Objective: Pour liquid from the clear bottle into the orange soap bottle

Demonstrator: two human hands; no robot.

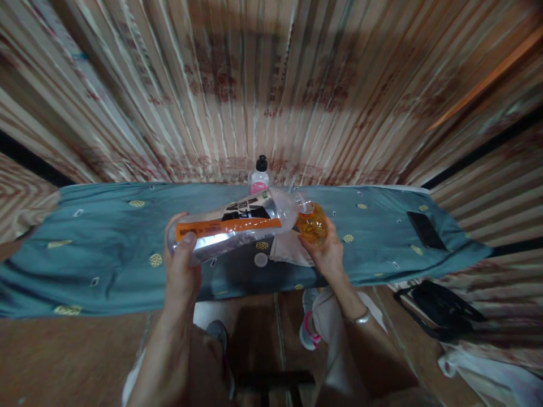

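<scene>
My left hand is wrapped round the base of a large clear plastic bottle with a silver, black and orange label. The bottle lies nearly level, its neck tipped to the right. In my right hand is an amber-coloured transparent cup, tilted with its opening against or very near the bottle's mouth. Whether liquid is flowing between them I cannot tell. Below the bottle a small white cap lies on the cloth. A whitish cloth or tissue is partly hidden under the cup and my right hand.
Behind the large bottle stands a small clear bottle with a black top and pink label. A dark phone lies at the right of the blue-green covered table. Curtains hang behind. A black bag rests on the floor at right.
</scene>
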